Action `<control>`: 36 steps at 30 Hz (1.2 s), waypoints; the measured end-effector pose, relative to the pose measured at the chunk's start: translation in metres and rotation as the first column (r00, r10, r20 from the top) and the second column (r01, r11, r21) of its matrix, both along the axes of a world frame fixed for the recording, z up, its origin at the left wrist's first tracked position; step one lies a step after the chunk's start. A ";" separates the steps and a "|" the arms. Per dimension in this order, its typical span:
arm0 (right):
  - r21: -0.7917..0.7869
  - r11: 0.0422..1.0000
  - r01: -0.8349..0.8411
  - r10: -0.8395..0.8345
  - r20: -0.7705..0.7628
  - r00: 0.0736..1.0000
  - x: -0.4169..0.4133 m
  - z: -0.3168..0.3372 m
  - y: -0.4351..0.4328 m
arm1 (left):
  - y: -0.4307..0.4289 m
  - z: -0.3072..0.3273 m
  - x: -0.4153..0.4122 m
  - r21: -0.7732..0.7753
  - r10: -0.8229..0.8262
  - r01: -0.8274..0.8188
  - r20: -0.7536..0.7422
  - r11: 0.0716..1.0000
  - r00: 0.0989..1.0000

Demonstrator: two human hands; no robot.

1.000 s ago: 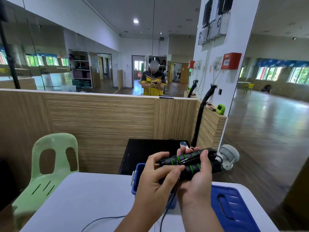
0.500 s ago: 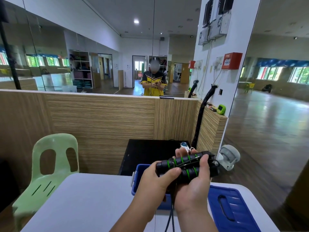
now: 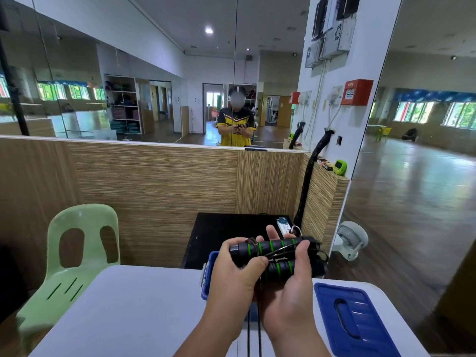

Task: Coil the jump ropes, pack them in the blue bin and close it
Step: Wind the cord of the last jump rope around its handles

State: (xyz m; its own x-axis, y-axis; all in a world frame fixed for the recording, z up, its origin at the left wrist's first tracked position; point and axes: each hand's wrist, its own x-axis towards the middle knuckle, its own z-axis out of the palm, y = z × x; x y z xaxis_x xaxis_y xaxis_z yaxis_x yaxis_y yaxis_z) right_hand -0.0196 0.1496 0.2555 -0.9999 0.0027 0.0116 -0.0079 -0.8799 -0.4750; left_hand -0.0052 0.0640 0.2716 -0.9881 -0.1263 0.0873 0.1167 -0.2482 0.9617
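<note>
Two black jump rope handles (image 3: 274, 247) with green rings lie side by side in my hands, above the table's far edge. My right hand (image 3: 291, 287) grips both handles from below, thumb over the top. My left hand (image 3: 235, 274) pinches the thin black rope (image 3: 253, 331) at the left end of the handles; the rope is wound across the upper handle and hangs down between my wrists. The blue bin (image 3: 209, 274) stands behind my hands, mostly hidden, only its left wall showing. Its blue lid (image 3: 353, 315) lies flat on the table to the right.
The white table (image 3: 134, 310) spreads in front of me. A pale green plastic chair (image 3: 69, 256) stands at its left. Behind it are a wooden partition (image 3: 159, 191), a black cabinet top (image 3: 221, 233) with a power strip, and a small white fan (image 3: 351, 239) at right.
My hands and the handles have dropped slightly and shifted left. The rope now crosses the upper handle, and its hanging part is drawn up straight between my wrists.
</note>
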 end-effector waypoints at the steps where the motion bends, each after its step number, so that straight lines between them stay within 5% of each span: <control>1: 0.002 1.000 0.011 -0.011 -0.007 1.000 -0.001 0.000 -0.001 | 0.000 0.000 0.000 0.008 0.004 -0.004 -0.003 1.000 1.000; 10: 0.000 0.999 0.042 -0.042 0.066 0.997 -0.001 -0.003 -0.004 | -0.002 -0.003 0.000 0.067 -0.023 0.026 -0.040 0.997 0.999; 15: 0.225 0.974 -0.013 0.003 0.042 0.999 0.010 0.000 0.000 | -0.005 -0.005 -0.005 0.094 0.051 -0.047 -0.039 0.994 0.998; 21: 0.740 0.648 -0.180 0.119 0.135 0.984 0.035 -0.012 -0.007 | -0.020 -0.006 -0.022 -0.023 0.139 -0.141 -0.070 0.990 0.988; 25: 0.821 0.543 -0.176 0.142 0.117 0.983 0.044 -0.023 -0.008 | -0.025 -0.010 -0.028 -0.039 0.154 -0.156 -0.043 0.987 0.987; 30: 0.813 0.578 -0.075 0.070 0.042 0.997 0.038 -0.050 -0.009 | -0.023 -0.015 -0.029 0.007 0.148 -0.148 0.024 0.989 0.989; 36: 0.930 0.359 -0.082 0.166 0.023 0.986 0.023 -0.094 -0.012 | -0.019 -0.018 -0.029 -0.029 0.233 -0.231 0.076 0.973 0.970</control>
